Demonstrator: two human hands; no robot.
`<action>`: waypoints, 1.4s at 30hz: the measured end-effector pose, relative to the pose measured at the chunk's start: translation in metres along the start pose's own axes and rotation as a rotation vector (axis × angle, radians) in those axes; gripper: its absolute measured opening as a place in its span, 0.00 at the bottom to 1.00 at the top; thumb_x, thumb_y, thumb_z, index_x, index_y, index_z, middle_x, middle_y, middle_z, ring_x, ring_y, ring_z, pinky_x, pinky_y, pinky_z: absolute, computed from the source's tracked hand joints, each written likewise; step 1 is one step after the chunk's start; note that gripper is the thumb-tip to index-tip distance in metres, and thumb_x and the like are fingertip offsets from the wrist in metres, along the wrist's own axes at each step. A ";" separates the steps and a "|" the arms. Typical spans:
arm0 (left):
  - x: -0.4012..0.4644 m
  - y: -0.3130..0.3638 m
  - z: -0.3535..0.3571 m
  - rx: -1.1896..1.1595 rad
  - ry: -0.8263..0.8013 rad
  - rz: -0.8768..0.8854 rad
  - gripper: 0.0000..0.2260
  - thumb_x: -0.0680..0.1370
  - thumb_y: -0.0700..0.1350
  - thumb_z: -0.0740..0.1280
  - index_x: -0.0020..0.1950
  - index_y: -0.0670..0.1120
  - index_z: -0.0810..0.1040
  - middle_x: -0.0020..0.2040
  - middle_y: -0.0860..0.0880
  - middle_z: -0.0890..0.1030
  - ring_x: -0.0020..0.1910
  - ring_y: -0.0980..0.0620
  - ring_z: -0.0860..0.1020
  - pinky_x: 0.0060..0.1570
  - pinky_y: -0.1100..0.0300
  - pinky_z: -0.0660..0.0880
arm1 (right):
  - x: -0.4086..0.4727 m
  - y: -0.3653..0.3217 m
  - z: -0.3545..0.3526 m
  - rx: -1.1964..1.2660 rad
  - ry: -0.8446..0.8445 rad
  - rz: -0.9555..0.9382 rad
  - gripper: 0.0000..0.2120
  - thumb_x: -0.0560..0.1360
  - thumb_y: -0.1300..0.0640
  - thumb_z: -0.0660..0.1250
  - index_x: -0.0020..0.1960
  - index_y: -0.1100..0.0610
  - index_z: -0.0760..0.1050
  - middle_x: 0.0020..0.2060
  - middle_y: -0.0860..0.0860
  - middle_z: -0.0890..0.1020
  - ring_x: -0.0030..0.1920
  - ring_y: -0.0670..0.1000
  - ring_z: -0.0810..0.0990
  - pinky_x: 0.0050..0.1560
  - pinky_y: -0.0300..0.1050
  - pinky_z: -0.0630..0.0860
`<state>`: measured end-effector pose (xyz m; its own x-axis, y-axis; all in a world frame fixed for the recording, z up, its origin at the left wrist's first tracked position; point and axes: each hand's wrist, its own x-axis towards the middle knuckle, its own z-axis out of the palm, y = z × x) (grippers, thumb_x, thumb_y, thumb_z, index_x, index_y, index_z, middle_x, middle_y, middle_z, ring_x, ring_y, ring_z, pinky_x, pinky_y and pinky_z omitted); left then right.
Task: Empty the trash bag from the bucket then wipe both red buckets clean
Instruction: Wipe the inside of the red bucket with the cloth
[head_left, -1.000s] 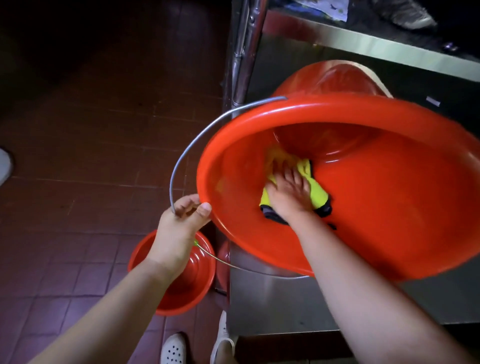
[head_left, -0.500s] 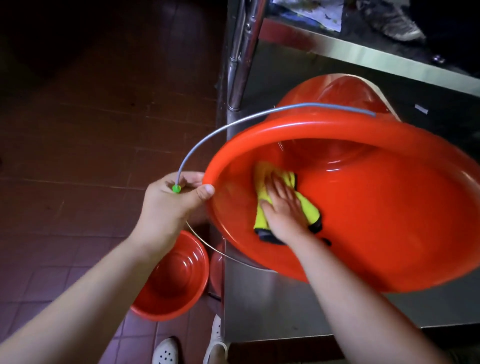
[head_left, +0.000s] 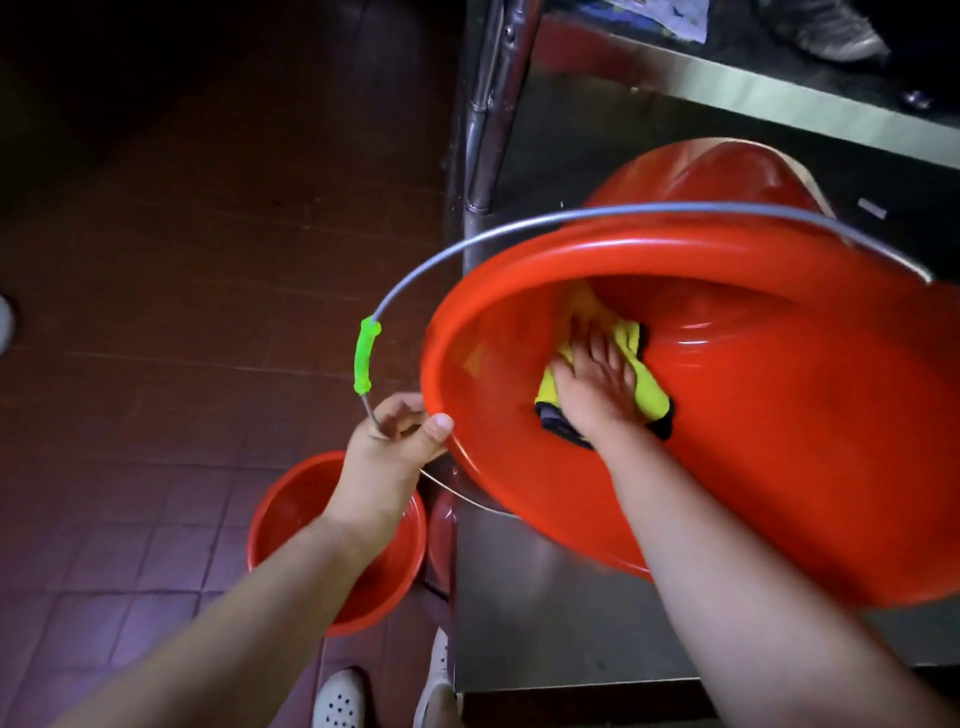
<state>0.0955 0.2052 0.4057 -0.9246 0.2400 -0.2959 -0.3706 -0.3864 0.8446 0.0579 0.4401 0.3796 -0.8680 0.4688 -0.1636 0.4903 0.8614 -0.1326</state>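
Large red bucket (head_left: 779, 441), tilted on its side over the steel shelf (head_left: 571, 597): left hand (head_left: 395, 441) pinching rim and wire handle (head_left: 467, 249), right hand (head_left: 597, 384) flat, pressing yellow cloth (head_left: 649, 395) inside; best wiped with firm overlapping strokes, rim held steady.

The left hand (head_left: 392, 441) pinches the rim of the tilted red bucket (head_left: 779, 441) at its lower left edge, thumb on the inner lip, fingers curled behind around the wire handle (head_left: 410, 280); its bare forearm runs down and left from that rim; the right hand (head_left: 597, 384) lies flat inside the bucket, fingers straight and spread, palm pressing a yellow cloth (head_left: 649, 395) against the inner wall; its forearm crosses the bucket's lower rim, extending down to the right.
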 end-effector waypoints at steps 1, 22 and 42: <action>0.002 0.000 0.001 -0.022 -0.012 -0.006 0.06 0.68 0.39 0.70 0.39 0.50 0.80 0.39 0.47 0.82 0.41 0.52 0.82 0.46 0.58 0.80 | -0.015 -0.008 0.005 0.027 0.028 -0.020 0.30 0.78 0.45 0.55 0.77 0.51 0.50 0.76 0.52 0.53 0.75 0.52 0.51 0.72 0.50 0.47; 0.045 0.065 0.000 0.396 -0.405 -0.041 0.27 0.56 0.44 0.76 0.50 0.34 0.74 0.42 0.44 0.81 0.42 0.51 0.80 0.43 0.61 0.78 | 0.019 0.037 -0.005 -0.149 -0.035 -0.107 0.31 0.78 0.41 0.51 0.77 0.51 0.50 0.76 0.50 0.52 0.76 0.51 0.50 0.72 0.48 0.48; -0.003 -0.002 0.009 0.382 -0.086 -0.133 0.19 0.79 0.45 0.62 0.65 0.40 0.60 0.57 0.52 0.72 0.65 0.49 0.71 0.67 0.47 0.67 | -0.123 -0.022 0.028 0.093 -0.033 -0.306 0.31 0.75 0.39 0.44 0.76 0.47 0.50 0.74 0.42 0.40 0.76 0.49 0.44 0.72 0.46 0.43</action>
<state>0.0993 0.2129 0.4089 -0.8540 0.3454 -0.3892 -0.4122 0.0075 0.9111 0.1560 0.3575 0.3751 -0.9740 0.1830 -0.1337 0.2133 0.9393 -0.2686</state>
